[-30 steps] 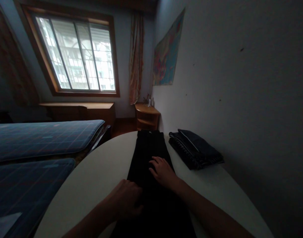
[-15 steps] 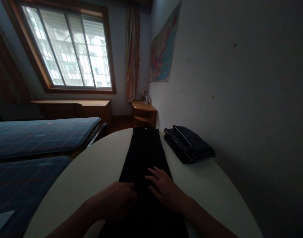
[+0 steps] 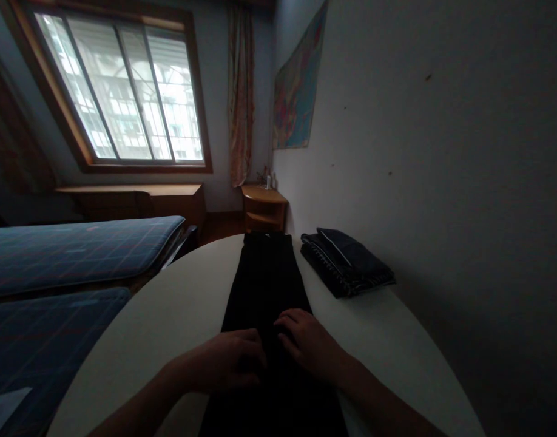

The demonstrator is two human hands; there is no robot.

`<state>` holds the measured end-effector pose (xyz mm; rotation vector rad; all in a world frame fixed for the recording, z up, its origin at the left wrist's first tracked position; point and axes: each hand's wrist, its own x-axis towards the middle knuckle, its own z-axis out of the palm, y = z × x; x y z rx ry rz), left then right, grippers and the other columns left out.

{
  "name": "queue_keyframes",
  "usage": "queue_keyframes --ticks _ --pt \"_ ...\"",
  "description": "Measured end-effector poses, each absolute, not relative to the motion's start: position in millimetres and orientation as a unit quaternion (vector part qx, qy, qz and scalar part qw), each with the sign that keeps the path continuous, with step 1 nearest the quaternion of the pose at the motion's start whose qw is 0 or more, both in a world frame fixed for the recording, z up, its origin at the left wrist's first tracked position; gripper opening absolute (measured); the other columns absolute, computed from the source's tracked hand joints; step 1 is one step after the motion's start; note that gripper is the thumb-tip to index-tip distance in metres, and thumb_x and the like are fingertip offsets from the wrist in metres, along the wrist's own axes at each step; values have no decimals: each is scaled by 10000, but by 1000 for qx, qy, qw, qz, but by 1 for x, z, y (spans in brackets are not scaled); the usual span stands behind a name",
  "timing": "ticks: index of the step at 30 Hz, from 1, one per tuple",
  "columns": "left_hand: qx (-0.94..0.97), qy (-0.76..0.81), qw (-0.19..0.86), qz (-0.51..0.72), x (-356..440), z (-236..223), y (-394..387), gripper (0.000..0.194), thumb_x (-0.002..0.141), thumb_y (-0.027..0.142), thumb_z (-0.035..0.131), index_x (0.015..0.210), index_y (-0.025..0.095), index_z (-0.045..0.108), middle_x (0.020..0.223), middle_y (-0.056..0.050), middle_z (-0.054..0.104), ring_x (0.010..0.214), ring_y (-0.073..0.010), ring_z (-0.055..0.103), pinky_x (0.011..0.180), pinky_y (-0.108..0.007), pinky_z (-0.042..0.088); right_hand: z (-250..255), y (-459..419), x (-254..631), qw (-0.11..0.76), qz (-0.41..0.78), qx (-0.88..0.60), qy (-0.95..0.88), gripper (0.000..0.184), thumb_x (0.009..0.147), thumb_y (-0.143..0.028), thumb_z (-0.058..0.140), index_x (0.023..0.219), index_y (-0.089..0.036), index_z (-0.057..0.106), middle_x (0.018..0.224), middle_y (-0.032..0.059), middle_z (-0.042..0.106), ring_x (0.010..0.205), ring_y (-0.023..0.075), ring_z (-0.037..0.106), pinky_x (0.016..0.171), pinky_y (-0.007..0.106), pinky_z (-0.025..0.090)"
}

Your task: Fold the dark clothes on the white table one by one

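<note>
On flat black cloth (image 3: 269, 273), the left hand (image 3: 226, 361) has curled fingers, pinch unclear; the right hand (image 3: 312, 346), slightly spread ones. Right of the cloth: folded fabric (image 3: 351, 264).

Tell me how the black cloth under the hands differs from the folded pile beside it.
The black cloth lies long and flat; the folded pile is compact and thicker. The black cloth looks nearly plain; the folded pile shows pale lines along its edges. Both are dark and rest on the table.

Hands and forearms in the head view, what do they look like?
The bare, ungloved left hand and ungloved right hand show no visible rings. The left forearm and right forearm show no sleeve or watch. Dimness hides finer markings.
</note>
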<state>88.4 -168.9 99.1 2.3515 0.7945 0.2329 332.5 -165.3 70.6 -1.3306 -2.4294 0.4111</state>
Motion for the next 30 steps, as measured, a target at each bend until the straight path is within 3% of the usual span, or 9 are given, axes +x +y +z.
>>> queue_keyframes --ticks 4,7,10,14,21,26,30 --pt "886 346 255 177 79 83 -152 272 909 153 530 1140 252 636 1152 -27 643 1052 -166 615 952 -309 484 85 -178 332 123 136 -401 -898 223 867 -245 623 1085 -243 671 1088 56 679 1018 229 603 929 376 435" --pt "875 385 192 223 68 70 -137 373 956 190 488 1314 265 558 1388 -56 550 1260 -193 522 1097 -391 411 89 -193 325 100 131 -297 -940 274 875 -292 646 1149 -302 655 1164 24 660 1025 205 602 943 363 411" --pt "880 397 180 188 60 60 -130 470 975 248 494 1441 295 451 1535 -55 426 1381 -215 422 1157 -453 349 80 -204 315 99 104 -203 -969 262 919 -386 626 1175 -331 641 1255 -4 634 1042 174 605 929 330 406" --pt "884 403 180 154 57 52 -127 511 992 292 482 1494 299 386 1581 -59 367 1430 -232 364 1169 -482 330 66 -207 304 100 48 -149 -983 137 981 -371 556 1057 -297 643 1222 -41 666 951 135 618 819 299 402" --pt "889 407 150 148 54 35 -119 521 1016 394 440 1524 342 332 1615 -22 297 1483 -249 263 1196 -486 290 83 -208 312 104 60 -130 -984 136 962 -350 570 964 -225 622 950 -38 712 838 134 589 787 312 385" --pt "892 413 130 131 56 36 -119 538 1013 408 448 1530 362 309 1625 6 267 1505 -253 190 1212 -494 245 62 -208 305 109 18 -77 -991 168 1024 -326 486 1123 -289 616 1076 -56 704 914 141 598 805 318 396" --pt "891 413 130 138 58 36 -118 521 1019 388 433 1527 351 324 1617 -2 287 1503 -252 196 1205 -489 261 23 -206 288 95 48 -49 -993 204 1030 -330 472 1156 -224 594 1074 -23 725 912 112 630 844 274 424"
